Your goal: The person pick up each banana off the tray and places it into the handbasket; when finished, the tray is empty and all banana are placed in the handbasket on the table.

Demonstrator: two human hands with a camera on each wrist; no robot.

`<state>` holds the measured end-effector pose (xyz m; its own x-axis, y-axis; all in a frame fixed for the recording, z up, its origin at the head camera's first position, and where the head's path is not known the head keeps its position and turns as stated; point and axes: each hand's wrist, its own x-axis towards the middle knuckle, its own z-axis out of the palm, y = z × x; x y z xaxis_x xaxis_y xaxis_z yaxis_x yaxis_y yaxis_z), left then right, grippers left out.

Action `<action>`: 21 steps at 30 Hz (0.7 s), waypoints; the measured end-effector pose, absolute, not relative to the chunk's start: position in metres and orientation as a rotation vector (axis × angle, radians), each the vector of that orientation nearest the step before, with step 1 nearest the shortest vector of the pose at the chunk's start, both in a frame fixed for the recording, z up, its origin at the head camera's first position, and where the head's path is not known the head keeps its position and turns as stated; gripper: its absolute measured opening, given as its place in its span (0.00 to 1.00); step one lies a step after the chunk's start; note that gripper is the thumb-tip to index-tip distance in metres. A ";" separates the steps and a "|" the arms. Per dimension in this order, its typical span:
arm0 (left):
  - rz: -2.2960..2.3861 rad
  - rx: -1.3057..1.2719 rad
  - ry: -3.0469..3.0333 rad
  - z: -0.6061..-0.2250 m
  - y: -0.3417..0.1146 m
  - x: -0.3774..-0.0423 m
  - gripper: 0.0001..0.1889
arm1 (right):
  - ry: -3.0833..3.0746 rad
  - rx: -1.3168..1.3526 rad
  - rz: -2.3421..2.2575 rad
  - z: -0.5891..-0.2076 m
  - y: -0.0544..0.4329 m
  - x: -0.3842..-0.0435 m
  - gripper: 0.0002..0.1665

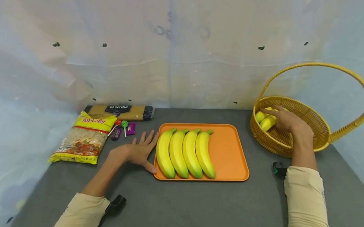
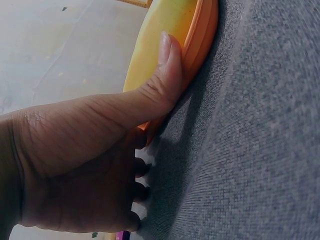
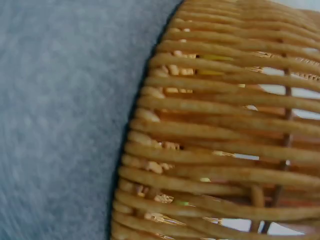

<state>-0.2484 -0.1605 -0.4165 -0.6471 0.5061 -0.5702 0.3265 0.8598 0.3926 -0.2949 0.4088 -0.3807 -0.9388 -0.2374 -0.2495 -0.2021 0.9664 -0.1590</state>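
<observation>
At tray's rim [image 1: 227, 150], near candies [image 1: 130, 128], left fingers [image 1: 149, 138] spread wide — basket weave [image 3: 215, 131] hides whether right fingers [image 1: 271, 112] grip bananas [image 1: 268, 123].

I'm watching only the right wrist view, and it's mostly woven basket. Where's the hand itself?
Observer: In the head view, the right hand is inside the basket, touching yellow bananas.
Visitor: And the person's other hand?
Observer: The left hand is spread at the left edge of an orange tray.
Visitor: Is anything on that tray?
Observer: Yes, four bananas side by side, with bare tray to their right.
</observation>
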 end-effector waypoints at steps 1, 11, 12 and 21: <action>0.337 0.594 2.323 -0.414 -0.160 -0.247 0.80 | 2.850 -0.336 -0.189 -0.381 0.408 -0.295 0.42; 0.268 0.599 2.371 -0.451 -0.174 -0.263 0.82 | 2.873 -0.589 -0.176 -0.384 0.404 -0.297 0.50; 0.268 0.596 2.369 -0.452 -0.173 -0.263 0.82 | 2.867 -0.606 -0.178 -0.384 0.404 -0.297 0.51; 0.260 0.588 2.369 -0.452 -0.168 -0.265 0.83 | 2.820 -0.498 -0.288 -0.371 0.410 -0.286 0.54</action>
